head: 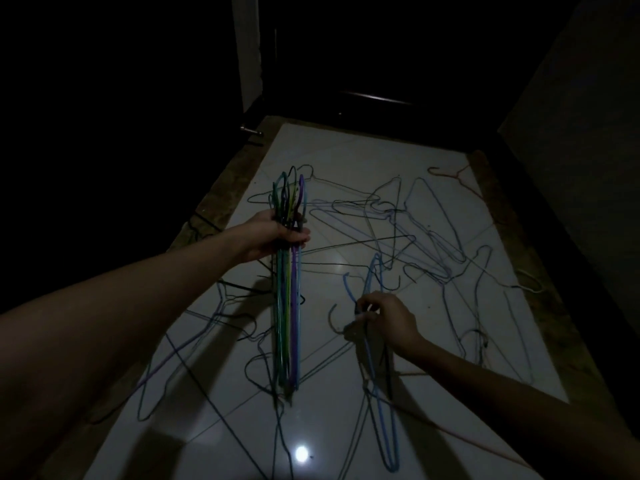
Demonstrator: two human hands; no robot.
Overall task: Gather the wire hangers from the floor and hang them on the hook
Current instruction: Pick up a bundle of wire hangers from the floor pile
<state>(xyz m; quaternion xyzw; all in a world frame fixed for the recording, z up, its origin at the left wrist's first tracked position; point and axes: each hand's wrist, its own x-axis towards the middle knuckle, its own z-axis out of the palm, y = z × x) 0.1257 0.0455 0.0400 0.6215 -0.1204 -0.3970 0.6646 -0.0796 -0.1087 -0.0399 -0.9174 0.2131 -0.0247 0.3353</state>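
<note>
- While many wire hangers lie scattered and overlapping across the white tiled floor, a gathered bundle of hangers is held upright above it.
- The bundle is gripped near its upper end by the left hand, whose fingers are curled round the wires just below the hooks; green, yellow, purple and blue wires can be made out in it, and its lower end hangs close over the floor.
- A blue hanger is pinched by the right hand at its neck, thumb and fingertips pressed together on the wire; its hook is raised above the fingers and its body trails down toward the near edge of the view.
- A dark wire seems to be caught in the same pinch, though this cannot be told for certain in the dim light.
- An orange hanger is seen at the far right corner of the tiles, and a pale hanger lies at the right edge, partly off the tiles.
- The tiled strip is bordered by a brown edging on the left and right.
- A bright spot of light is reflected on the near tiles.
- A dark door is seen beyond the far end, in deep shadow.
</note>
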